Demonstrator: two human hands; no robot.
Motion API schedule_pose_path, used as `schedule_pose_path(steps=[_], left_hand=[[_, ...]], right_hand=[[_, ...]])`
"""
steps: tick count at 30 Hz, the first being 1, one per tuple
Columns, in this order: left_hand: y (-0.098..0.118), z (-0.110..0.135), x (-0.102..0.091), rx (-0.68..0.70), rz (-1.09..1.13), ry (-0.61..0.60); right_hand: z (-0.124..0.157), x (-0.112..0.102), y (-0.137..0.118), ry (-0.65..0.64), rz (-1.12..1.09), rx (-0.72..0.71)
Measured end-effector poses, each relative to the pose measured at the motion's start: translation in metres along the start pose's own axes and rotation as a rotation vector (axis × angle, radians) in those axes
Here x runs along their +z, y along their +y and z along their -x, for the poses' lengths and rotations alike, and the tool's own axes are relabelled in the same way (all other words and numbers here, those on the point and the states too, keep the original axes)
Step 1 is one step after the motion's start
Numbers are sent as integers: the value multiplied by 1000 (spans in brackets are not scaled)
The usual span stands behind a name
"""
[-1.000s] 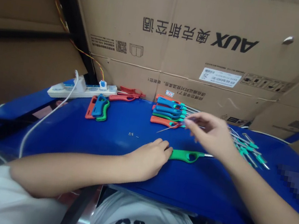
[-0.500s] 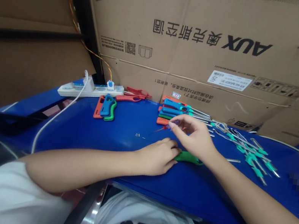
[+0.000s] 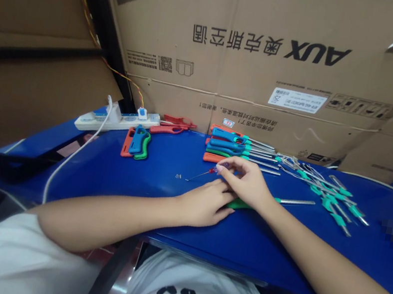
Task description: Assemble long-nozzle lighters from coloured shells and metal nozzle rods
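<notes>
My right hand [image 3: 249,181] pinches a small screwdriver [image 3: 212,170] with a red and purple handle. Its thin shaft slants down to the left, and the tip is at a tiny screw [image 3: 186,180] on the blue table; whether they touch I cannot tell. Several more small screws [image 3: 178,176] lie just left of that. My left hand [image 3: 207,202] is closed around a green long-necked lighter [image 3: 236,204], whose metal tube [image 3: 297,202] sticks out to the right beyond my right wrist. The hands partly cover its body.
Assembled lighters [image 3: 227,146] are stacked behind my hands. Lighter tubes with teal collars and wires [image 3: 332,199] lie at the right. Loose handle shells [image 3: 137,142] sit at left, near red ones [image 3: 169,129] and a white power strip [image 3: 121,121]. A cardboard wall [image 3: 248,70] stands behind.
My right hand has moved down and left, bringing the screwdriver tip to the lone tiny screw. My left hand stays on the green lighter. The camera view has shifted slightly.
</notes>
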State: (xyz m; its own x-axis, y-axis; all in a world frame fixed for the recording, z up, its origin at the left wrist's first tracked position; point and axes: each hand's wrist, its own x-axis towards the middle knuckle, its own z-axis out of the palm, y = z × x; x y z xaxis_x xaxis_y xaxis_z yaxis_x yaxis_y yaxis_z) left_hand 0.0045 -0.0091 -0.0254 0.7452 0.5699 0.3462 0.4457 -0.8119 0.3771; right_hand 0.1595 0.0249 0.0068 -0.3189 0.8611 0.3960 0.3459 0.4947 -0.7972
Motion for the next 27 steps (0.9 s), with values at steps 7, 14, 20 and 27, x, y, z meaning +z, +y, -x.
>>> schedule_pose_path(steps=[7,14,20,27], left_hand=[[0,-1,-2,-39,22,-30],[-1,-5,2,-141,290,166],[-20,-16,4,-312,692,478],[-19,-15,-18,-237,441,528]], right_hand=[[-1,-8,-5,92,-166,41],[-3,-32,-14,381,-294,85],[-9,-54,-7,500,-310,60],[-10,-58,-4,487,-297,79]])
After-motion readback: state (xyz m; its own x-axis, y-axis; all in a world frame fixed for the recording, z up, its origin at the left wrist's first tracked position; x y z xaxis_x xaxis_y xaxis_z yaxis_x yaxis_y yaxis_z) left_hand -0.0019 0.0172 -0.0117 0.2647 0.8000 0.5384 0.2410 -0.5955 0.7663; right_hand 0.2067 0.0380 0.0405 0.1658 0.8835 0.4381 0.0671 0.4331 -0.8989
